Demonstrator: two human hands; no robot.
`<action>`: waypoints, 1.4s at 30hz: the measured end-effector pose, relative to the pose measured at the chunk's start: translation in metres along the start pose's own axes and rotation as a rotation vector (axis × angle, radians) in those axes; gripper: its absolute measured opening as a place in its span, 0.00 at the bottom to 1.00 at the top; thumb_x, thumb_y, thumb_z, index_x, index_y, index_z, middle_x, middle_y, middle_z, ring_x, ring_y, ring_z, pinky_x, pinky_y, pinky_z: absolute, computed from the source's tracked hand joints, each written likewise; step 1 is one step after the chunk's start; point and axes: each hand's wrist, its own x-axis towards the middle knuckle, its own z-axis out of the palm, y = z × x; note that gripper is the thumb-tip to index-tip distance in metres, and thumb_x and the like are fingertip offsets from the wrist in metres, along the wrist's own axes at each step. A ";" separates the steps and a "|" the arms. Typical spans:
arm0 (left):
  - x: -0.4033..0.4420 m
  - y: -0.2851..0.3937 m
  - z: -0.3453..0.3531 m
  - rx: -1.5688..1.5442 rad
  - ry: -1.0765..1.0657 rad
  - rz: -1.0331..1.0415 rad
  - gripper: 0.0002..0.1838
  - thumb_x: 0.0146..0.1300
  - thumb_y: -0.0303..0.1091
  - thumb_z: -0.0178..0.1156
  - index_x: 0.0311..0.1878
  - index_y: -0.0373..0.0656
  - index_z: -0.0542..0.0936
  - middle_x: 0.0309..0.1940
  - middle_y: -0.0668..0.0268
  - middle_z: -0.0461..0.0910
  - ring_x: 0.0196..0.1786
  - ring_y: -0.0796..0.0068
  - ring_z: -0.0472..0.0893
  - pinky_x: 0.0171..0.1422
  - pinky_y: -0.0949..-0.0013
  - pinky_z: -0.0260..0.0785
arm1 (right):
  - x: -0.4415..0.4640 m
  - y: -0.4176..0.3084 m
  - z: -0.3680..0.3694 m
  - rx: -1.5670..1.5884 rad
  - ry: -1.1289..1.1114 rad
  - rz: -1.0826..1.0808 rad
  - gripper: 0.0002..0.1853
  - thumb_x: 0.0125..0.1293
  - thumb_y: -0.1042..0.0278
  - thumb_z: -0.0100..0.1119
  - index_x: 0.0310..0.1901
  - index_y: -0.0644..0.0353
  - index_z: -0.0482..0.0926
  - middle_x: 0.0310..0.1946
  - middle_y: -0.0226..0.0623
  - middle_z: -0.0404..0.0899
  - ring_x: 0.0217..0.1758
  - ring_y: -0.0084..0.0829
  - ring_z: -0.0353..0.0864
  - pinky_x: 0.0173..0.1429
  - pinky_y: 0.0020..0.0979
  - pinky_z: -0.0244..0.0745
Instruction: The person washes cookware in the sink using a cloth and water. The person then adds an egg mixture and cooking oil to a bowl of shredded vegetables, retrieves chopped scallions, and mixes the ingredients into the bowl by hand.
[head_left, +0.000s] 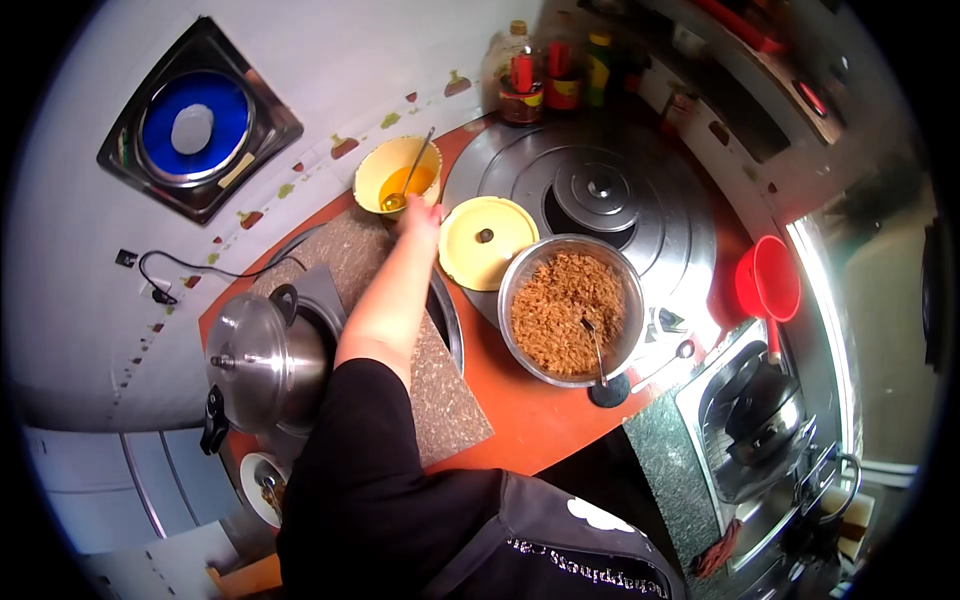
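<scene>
Reaching toward the bench's (510,425) wall-side edge, the left hand (424,216), its grip unclear, nears the yellow bowl (374,172), open for its ladle (417,163); right hand unseen.

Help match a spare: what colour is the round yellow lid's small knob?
The knob is dark, nearly black; head view.

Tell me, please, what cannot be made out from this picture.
All in the head view:
- Left hand: its fingertips are too small and unclear to show what they grip.
- Right hand: not visible.
- Pot: contents hidden by its lid.
- Bottle: label wording too small and blurred.
</scene>
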 end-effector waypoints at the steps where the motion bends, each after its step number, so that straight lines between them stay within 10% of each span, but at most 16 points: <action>1: -0.014 0.017 0.001 0.086 0.013 -0.026 0.16 0.68 0.50 0.48 0.49 0.48 0.71 0.52 0.67 0.69 0.54 0.65 0.77 0.52 0.55 0.65 | -0.016 -0.002 0.016 -0.093 -0.018 -0.244 0.23 0.67 0.53 0.40 0.50 0.65 0.71 0.49 0.53 0.71 0.55 0.48 0.69 0.59 0.42 0.63; 2: 0.007 0.025 0.000 0.085 0.081 -0.032 0.13 0.69 0.44 0.44 0.50 0.51 0.71 0.53 0.67 0.69 0.58 0.67 0.76 0.55 0.52 0.60 | -0.032 -0.007 0.032 0.025 -0.022 -0.328 0.22 0.67 0.53 0.40 0.49 0.65 0.72 0.48 0.53 0.72 0.54 0.49 0.69 0.58 0.43 0.64; 3: -0.032 0.040 0.006 0.088 0.045 0.014 0.13 0.67 0.30 0.45 0.52 0.34 0.69 0.54 0.53 0.70 0.54 0.52 0.75 0.57 0.56 0.75 | -0.047 -0.008 0.048 0.094 -0.018 -0.378 0.22 0.67 0.54 0.41 0.48 0.65 0.72 0.47 0.53 0.72 0.53 0.49 0.70 0.57 0.43 0.64; 5: -0.020 0.046 0.004 0.037 0.169 0.177 0.20 0.67 0.30 0.42 0.56 0.23 0.66 0.55 0.51 0.71 0.50 0.53 0.78 0.56 0.60 0.77 | -0.075 -0.008 0.079 0.177 -0.049 -0.450 0.21 0.67 0.54 0.41 0.46 0.65 0.73 0.46 0.54 0.73 0.52 0.50 0.71 0.56 0.43 0.66; 10: -0.099 0.036 0.003 0.200 0.125 0.299 0.15 0.64 0.27 0.52 0.46 0.21 0.71 0.37 0.50 0.77 0.36 0.58 0.82 0.40 0.66 0.82 | -0.134 -0.015 0.137 0.273 -0.162 -0.612 0.19 0.67 0.55 0.42 0.42 0.64 0.75 0.41 0.54 0.76 0.48 0.53 0.74 0.52 0.45 0.69; 19: -0.318 -0.002 -0.024 0.660 -0.569 0.413 0.06 0.56 0.25 0.55 0.27 0.31 0.75 0.26 0.59 0.76 0.27 0.71 0.77 0.37 0.65 0.81 | -0.202 0.027 0.171 0.660 -0.045 -0.789 0.19 0.69 0.56 0.42 0.37 0.63 0.78 0.37 0.55 0.79 0.44 0.55 0.77 0.48 0.46 0.73; 25: -0.495 -0.098 -0.079 0.922 -0.983 0.171 0.04 0.53 0.28 0.58 0.26 0.37 0.77 0.23 0.67 0.75 0.24 0.79 0.74 0.31 0.76 0.68 | -0.298 0.118 0.156 1.061 0.013 -0.539 0.20 0.71 0.55 0.40 0.45 0.60 0.79 0.43 0.49 0.80 0.50 0.49 0.77 0.54 0.39 0.71; 26: -0.512 -0.121 -0.090 0.952 -1.072 0.106 0.04 0.54 0.28 0.57 0.27 0.38 0.76 0.24 0.67 0.74 0.22 0.79 0.72 0.32 0.75 0.71 | -0.307 0.139 0.181 1.113 0.187 -0.546 0.18 0.70 0.56 0.44 0.44 0.59 0.80 0.25 0.40 0.77 0.30 0.34 0.78 0.38 0.32 0.72; 31: -0.635 -0.218 -0.171 1.072 -1.452 -0.168 0.04 0.52 0.27 0.58 0.26 0.38 0.77 0.21 0.69 0.73 0.22 0.81 0.70 0.29 0.77 0.66 | -0.396 0.254 0.260 1.196 0.237 -0.233 0.19 0.70 0.55 0.43 0.43 0.60 0.80 0.25 0.40 0.78 0.32 0.36 0.79 0.39 0.34 0.71; 42: -0.821 -0.288 -0.334 1.376 -1.826 -0.706 0.10 0.57 0.27 0.53 0.34 0.27 0.77 0.32 0.55 0.80 0.34 0.63 0.83 0.45 0.63 0.79 | -0.485 0.333 0.323 1.375 0.425 0.079 0.19 0.71 0.56 0.43 0.46 0.63 0.79 0.31 0.39 0.79 0.34 0.30 0.78 0.43 0.31 0.71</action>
